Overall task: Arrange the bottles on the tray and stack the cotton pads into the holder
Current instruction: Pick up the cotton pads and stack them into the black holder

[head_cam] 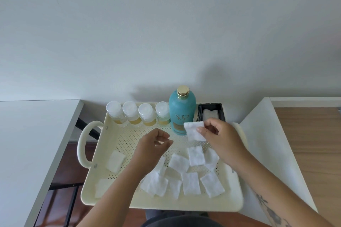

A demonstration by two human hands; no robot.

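Pinching a square white cotton pad (195, 131) at its three o'clock edge, the right hand (219, 138) holds it above the cream tray (114, 140); the left hand (154, 143) hovers empty, loosely curled, toward nine o'clock.

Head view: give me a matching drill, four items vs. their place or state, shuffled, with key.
Items:
1. teal bottle
2. black holder
3. right hand
4. left hand

Place or state:
A. pinching one cotton pad above the tray
B. far right corner of the tray, with white pads already inside
C. fingers curled, holding nothing, over the tray's middle
D. upright in the back row, between the four small bottles and the holder

Pairs: 1-D, 2-B, 3-A, 4-C
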